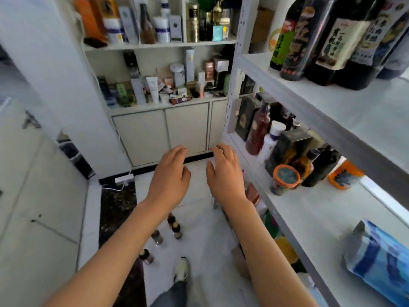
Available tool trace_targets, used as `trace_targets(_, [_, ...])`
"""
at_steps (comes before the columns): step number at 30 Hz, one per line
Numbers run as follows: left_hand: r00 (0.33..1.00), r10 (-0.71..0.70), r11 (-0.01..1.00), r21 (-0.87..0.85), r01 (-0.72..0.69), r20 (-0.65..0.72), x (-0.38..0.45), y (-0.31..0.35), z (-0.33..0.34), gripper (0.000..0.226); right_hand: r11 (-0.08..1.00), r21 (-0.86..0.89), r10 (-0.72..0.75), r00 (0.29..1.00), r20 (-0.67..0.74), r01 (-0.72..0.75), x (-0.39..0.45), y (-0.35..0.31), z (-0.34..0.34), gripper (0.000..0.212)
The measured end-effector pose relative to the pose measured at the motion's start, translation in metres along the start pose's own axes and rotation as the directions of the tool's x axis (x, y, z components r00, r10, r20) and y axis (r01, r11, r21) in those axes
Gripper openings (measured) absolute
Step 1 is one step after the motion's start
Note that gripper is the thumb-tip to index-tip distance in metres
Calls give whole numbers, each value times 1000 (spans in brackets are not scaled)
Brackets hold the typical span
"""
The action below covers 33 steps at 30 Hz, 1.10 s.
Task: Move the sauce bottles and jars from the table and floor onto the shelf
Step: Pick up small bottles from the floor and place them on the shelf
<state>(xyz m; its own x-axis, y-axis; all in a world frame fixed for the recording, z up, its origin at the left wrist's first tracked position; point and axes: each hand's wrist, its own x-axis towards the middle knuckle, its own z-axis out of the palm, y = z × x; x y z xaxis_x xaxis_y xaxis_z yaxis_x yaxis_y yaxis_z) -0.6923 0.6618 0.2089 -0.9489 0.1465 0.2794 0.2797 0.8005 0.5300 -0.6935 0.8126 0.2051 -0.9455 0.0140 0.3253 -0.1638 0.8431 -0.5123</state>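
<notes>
Both hands (197, 173) empty, small bottles (164, 235) on floor (205, 218) — shelf (309, 209) right

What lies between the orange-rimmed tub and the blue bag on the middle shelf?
Nothing: the head view shows bare white shelf board between the orange-rimmed tub and the blue bag.

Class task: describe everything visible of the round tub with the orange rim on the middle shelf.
The round tub with an orange rim has a greyish-blue top inside the rim and a dark printed side, and looks like plastic. It stands tilted toward the camera near the front edge of the white middle shelf, close before a dark amber bottle. Neither hand touches it.
</notes>
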Motion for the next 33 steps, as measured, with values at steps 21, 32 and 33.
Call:
trace_targets(21, [898,-439,899,-3,439,-39,-69,-194,-39,61,984,72,-178,883,434,163,-14,-117,189,41])
trace_targets(32, [834,-545,836,-27,548,84,-69,-330,-25,56,984,32,-158,784,600,173,12,-165,297,40])
trace_targets(33, [836,-542,838,-21,546,91,-66,-341,-21,55,986,33,-151,781,606,165,13,-164,304,39])
